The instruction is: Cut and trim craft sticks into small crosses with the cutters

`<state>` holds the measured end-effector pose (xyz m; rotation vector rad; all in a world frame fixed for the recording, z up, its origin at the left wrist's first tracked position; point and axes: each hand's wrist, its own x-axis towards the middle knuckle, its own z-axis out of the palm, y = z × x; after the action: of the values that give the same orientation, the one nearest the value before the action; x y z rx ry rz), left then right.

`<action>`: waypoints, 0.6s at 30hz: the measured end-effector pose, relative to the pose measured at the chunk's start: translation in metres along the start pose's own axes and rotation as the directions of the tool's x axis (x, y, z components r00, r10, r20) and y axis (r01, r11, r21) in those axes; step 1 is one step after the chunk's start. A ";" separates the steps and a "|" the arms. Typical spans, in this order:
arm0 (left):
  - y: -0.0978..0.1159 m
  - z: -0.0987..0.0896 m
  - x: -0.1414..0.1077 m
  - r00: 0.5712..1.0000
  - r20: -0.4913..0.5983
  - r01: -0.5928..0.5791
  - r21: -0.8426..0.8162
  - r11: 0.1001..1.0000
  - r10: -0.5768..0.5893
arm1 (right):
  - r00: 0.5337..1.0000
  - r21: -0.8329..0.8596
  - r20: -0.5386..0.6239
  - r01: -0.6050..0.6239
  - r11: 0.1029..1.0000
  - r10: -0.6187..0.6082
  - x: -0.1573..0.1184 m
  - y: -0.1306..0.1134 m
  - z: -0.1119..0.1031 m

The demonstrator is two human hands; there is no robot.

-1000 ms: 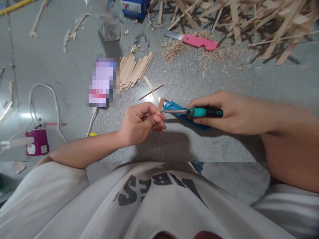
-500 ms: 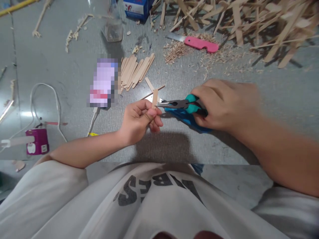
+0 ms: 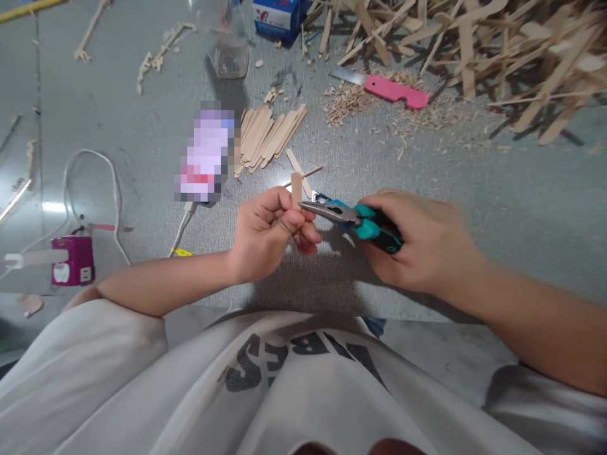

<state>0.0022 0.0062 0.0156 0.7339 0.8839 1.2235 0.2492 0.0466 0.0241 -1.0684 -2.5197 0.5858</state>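
Observation:
Between thumb and fingers, my left hand (image 3: 270, 234) pinches a short flat wooden stick (image 3: 296, 188) that points up from the fingertips. My right hand (image 3: 417, 243) is wrapped round the teal and black handles of long-nose pliers (image 3: 353, 218). The pliers' tips touch the stick's edge just above my left thumb; whether the jaws grip it is too small to tell. Behind the pliers lies a blue object, mostly hidden. A loose wooden stick (image 3: 293, 161) and a thin rod (image 3: 313, 170) lie just beyond my left hand.
Cut sticks (image 3: 270, 136) lie beside a blurred phone (image 3: 207, 155) with a cable. Farther back are a pink-handled knife (image 3: 396, 91), wood shavings (image 3: 348, 104), a stick heap (image 3: 474, 50), a clear container (image 3: 231, 58) and a blue box (image 3: 277, 19). A purple box (image 3: 73, 260) sits left.
My right hand has moved down a little, and the pliers now slant more, with their tips still at the stick. The view has shifted slightly, so the table's objects appear farther right.

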 end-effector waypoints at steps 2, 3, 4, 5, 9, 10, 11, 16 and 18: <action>0.000 0.001 0.000 1.000 -0.014 0.001 -0.004 1.000 -0.001 | 1.000 0.023 0.017 0.003 1.000 -0.003 0.001 -0.002 0.002; 0.000 0.002 -0.001 1.000 -0.018 0.005 -0.012 1.000 -0.005 | 1.000 0.012 0.016 0.009 1.000 -0.009 0.001 -0.002 0.003; 0.001 0.002 -0.001 1.000 -0.021 0.013 -0.022 1.000 -0.013 | 1.000 -0.023 -0.002 0.009 1.000 -0.009 0.002 0.000 0.005; 0.001 0.003 -0.001 0.999 -0.025 0.028 -0.032 0.999 -0.028 | 0.999 -0.081 -0.033 0.001 0.997 -0.003 0.002 0.002 0.008; 0.005 0.002 0.001 0.992 -0.081 0.094 -0.066 0.993 -0.099 | 0.977 -0.352 -0.208 -0.028 0.936 -0.048 0.001 0.018 0.017; 0.006 0.001 0.002 0.990 -0.101 0.092 -0.075 0.993 -0.100 | 0.969 -0.386 -0.239 -0.034 0.922 -0.064 0.000 0.022 0.018; 0.007 0.000 0.004 0.988 -0.123 0.087 -0.075 0.993 -0.095 | 0.963 -0.398 -0.262 -0.045 0.916 -0.067 0.000 0.026 0.019; 0.000 -0.006 0.009 0.985 -0.165 0.068 0.066 0.995 -0.057 | 0.950 -0.241 -0.292 -0.184 0.953 0.110 0.003 0.028 0.016; -0.006 -0.007 0.010 0.985 -0.172 0.041 0.102 0.994 -0.023 | 0.953 -0.206 -0.214 -0.259 0.944 0.214 0.006 0.023 0.012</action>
<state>-0.0006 0.0147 0.0057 0.7032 1.1047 1.2317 0.2532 0.0630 0.0030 -1.4542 -2.3503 0.2362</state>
